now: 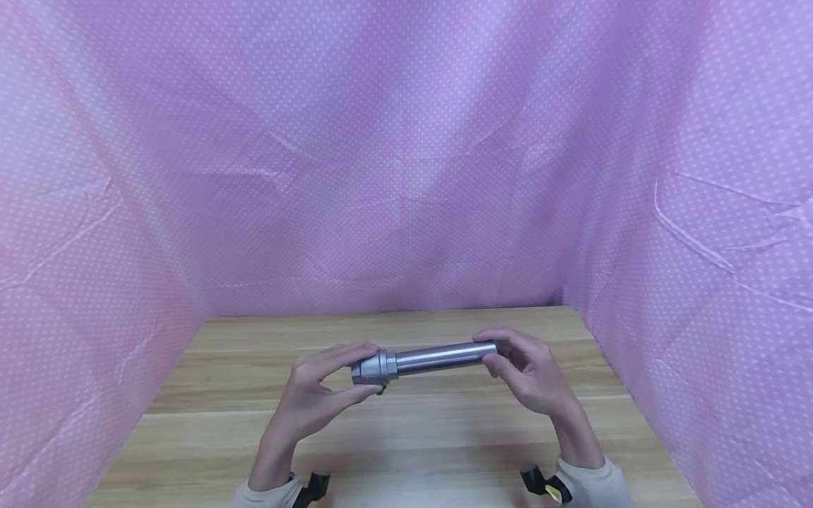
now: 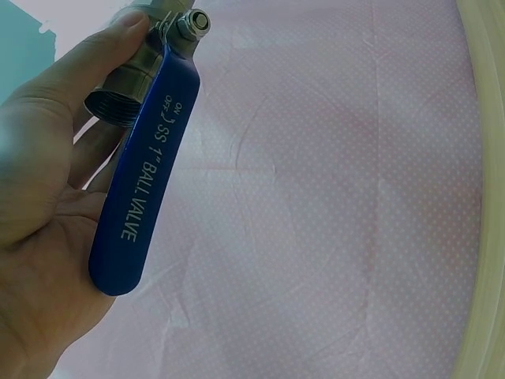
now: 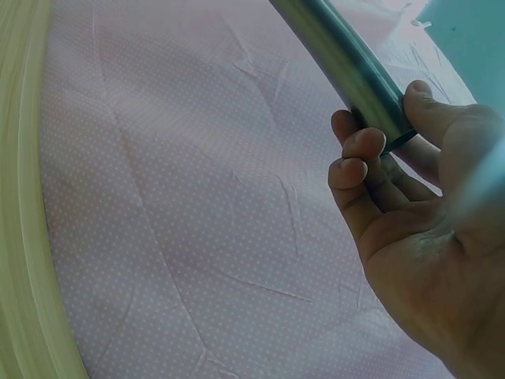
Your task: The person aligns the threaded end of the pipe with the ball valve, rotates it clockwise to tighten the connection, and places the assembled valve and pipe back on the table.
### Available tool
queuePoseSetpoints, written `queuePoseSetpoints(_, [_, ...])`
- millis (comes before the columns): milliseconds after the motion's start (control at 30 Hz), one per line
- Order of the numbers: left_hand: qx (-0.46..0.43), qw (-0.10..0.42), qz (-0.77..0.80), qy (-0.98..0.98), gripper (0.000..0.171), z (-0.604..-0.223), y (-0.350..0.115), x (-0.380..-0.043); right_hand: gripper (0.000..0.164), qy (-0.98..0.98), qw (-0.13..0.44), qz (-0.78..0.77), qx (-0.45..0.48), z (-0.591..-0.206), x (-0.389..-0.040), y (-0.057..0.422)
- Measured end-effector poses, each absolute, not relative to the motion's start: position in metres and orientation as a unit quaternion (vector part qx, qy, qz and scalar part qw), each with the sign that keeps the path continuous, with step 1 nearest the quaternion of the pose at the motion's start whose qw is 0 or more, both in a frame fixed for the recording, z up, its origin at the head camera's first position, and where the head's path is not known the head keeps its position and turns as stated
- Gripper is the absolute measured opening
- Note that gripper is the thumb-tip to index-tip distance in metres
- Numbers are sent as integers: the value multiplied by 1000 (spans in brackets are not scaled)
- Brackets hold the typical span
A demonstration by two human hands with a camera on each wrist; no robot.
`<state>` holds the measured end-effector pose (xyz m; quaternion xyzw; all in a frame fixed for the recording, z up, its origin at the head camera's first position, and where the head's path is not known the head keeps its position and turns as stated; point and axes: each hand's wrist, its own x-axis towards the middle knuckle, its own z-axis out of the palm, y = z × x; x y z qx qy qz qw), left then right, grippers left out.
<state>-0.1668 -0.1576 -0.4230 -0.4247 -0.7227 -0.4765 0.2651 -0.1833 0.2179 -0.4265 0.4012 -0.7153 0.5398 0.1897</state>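
A metal ball valve [image 1: 373,368] is joined end to end with a steel pipe [image 1: 441,358], both held above the table. My left hand [image 1: 317,391] grips the valve body between thumb and fingers. In the left wrist view the valve's blue lever [image 2: 146,174], lettered "SS 1" BALL VALVE", slants down past the palm, and the threaded opening [image 2: 114,106] shows near the thumb. With thumb and fingertips, my right hand [image 1: 530,374] pinches the pipe's far right end. The right wrist view shows that pipe end [image 3: 371,103] between thumb and curled fingers. Any thread at the joint is hidden.
Beneath the hands lies a wooden table [image 1: 432,437]. Pink dotted cloth [image 1: 400,176] hangs at the back and along both sides of it. Black wrist mounts [image 1: 536,480] show at both light sleeves.
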Motion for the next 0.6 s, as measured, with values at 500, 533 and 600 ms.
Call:
queuePoseSetpoints(500, [-410,264,-471,-735,66,-425,-158,-166,50,-683,173,569,425,-426,-183,216])
queuePoseSetpoints(533, [-410,265,-471,-734,66,-425,-158,-166,48,-679,175,570,429,-426,-183,215])
queuePoseSetpoints(600, [-412,267,-471,-733,66,-425,-158,-166,44,-673,180,571,436,-426,-183,215])
